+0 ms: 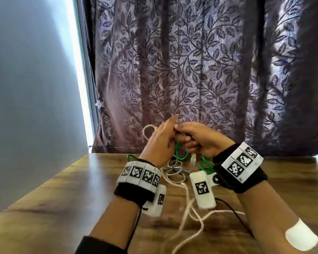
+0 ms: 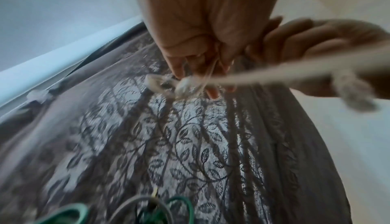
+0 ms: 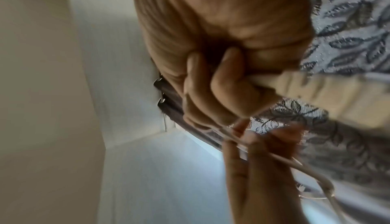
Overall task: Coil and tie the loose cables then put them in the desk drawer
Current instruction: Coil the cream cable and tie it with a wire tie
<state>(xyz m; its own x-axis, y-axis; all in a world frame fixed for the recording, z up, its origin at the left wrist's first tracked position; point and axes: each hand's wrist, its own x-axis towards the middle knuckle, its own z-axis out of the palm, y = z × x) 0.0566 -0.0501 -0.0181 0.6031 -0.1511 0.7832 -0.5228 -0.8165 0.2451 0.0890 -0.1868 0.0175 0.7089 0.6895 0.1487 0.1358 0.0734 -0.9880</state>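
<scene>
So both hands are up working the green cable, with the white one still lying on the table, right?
Not quite. The head view shows both the left hand and the right hand working the white cable; the green cable lies on the table beneath them.

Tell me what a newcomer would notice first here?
Both hands meet above the wooden table: the left hand and right hand work a white cable that trails toward the person. Behind them lie green cables and a grey coil, before a leaf-patterned curtain.
</scene>
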